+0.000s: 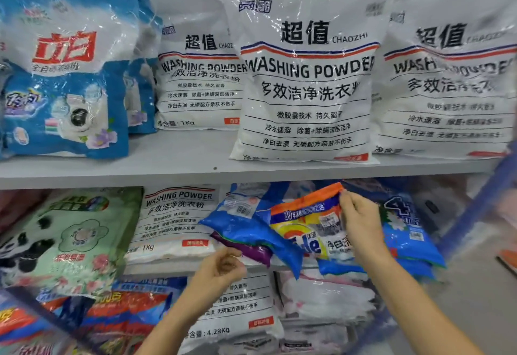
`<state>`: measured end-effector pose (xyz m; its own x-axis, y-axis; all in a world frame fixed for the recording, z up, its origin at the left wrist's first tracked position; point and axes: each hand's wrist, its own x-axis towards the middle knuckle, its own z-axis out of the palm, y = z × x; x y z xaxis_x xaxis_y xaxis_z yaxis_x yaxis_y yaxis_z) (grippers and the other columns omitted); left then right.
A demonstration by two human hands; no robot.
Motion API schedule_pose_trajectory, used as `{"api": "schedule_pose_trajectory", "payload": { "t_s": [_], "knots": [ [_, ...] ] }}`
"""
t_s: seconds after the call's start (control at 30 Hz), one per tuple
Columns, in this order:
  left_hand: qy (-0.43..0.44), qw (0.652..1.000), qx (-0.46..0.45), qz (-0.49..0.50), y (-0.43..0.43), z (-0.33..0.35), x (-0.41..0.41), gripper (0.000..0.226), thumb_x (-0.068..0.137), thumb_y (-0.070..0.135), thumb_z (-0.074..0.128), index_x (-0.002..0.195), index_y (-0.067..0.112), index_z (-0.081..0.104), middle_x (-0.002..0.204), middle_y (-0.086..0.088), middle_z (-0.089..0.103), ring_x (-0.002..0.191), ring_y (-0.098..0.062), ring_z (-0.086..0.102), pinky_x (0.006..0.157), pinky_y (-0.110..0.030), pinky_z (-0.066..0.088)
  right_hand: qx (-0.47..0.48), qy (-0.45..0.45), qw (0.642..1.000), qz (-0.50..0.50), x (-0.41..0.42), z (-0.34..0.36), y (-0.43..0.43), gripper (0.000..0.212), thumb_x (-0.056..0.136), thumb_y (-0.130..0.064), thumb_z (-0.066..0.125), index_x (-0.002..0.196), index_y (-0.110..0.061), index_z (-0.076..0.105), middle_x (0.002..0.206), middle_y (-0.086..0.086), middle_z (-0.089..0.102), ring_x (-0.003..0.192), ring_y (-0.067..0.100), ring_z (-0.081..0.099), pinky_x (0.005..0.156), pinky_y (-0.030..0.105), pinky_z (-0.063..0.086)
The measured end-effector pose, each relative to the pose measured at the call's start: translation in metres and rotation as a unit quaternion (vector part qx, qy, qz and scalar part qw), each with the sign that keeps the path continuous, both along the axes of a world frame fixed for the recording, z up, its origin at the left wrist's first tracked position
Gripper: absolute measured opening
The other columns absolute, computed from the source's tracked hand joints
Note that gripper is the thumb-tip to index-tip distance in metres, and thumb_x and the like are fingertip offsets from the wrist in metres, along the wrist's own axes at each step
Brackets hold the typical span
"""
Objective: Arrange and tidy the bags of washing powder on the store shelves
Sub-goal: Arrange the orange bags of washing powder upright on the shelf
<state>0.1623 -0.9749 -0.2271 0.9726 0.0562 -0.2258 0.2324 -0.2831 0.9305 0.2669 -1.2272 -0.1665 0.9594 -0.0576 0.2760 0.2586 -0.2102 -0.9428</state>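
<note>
On the middle shelf my right hand [361,223] pinches the top edge of an orange-and-blue Tide bag [307,231], which leans on a heap of slumped bags. Just left of it lies a blue bag [246,226] with a purple bag [251,251] under it. My left hand [221,268] hovers below the purple bag with fingers loosely curled, holding nothing. Another blue bag [405,226] sits behind my right hand. Three white "Washing Powder" bags stand upright on the top shelf, the largest [307,80] in the middle.
A blue-and-white bag [67,75] stands at the top left. On the middle shelf a green bag [70,240] and a flat white 1 kg bag [173,223] lie left of the heap. Larger white bags [237,315] fill the bottom shelf. The grey shelf edge [167,178] runs across.
</note>
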Motion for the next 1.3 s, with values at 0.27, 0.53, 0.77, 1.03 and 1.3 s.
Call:
{"api": "schedule_pose_trajectory", "payload": {
  "t_s": [0.27,0.53,0.77,1.03,1.3],
  "knots": [
    [0.071,0.986,-0.107,-0.108,-0.031,-0.016,-0.005,0.089,0.038,0.049,0.092,0.116,0.028,0.052,0.103,0.019,0.072,0.098,0.001,0.066,0.083,-0.019,0.053,0.116,0.086,0.981,0.127,-0.050,0.026,0.019,0.053,0.093,-0.036,0.045,0.082,0.015,0.054,0.069,0.022,0.057,0.062,0.027,0.054,0.062,0.038,0.047],
    [-0.091,0.963,-0.253,0.033,-0.035,0.018,0.007,0.097,0.039,0.063,0.086,0.118,0.015,0.056,0.109,-0.008,0.072,0.100,-0.026,0.069,0.078,-0.033,0.056,0.260,0.106,0.950,0.138,-0.021,0.064,0.017,0.036,0.099,-0.028,0.041,0.081,-0.008,0.065,0.072,0.006,0.073,0.065,0.016,0.070,0.057,0.028,0.058],
    [-0.190,0.956,-0.198,0.100,-0.017,0.064,0.015,0.065,0.056,0.062,0.072,0.105,0.020,0.062,0.096,-0.005,0.075,0.083,-0.023,0.073,0.063,-0.024,0.056,0.205,0.064,0.956,0.200,-0.006,0.077,0.016,0.034,0.072,-0.040,0.062,0.092,-0.012,0.065,0.086,0.002,0.075,0.079,0.017,0.072,0.063,0.029,0.058],
    [-0.245,0.955,-0.105,0.128,0.002,0.087,-0.001,0.042,0.074,0.051,0.061,0.101,0.019,0.061,0.087,0.006,0.076,0.075,-0.015,0.073,0.058,-0.016,0.054,0.116,-0.082,0.980,0.139,0.007,0.084,0.037,0.018,0.073,-0.038,0.062,0.070,-0.023,0.071,0.069,-0.006,0.073,0.065,0.009,0.068,0.061,0.024,0.057],
    [-0.286,0.924,-0.067,0.243,0.063,0.098,-0.061,0.077,0.052,0.085,0.061,0.096,0.021,0.067,0.088,0.004,0.076,0.075,-0.015,0.073,0.058,-0.016,0.054,0.096,-0.210,0.947,0.225,-0.022,0.097,0.128,0.024,0.081,-0.023,0.056,0.072,-0.038,0.072,0.066,-0.022,0.068,0.060,-0.004,0.063,0.053,0.007,0.048]
  ]
}}
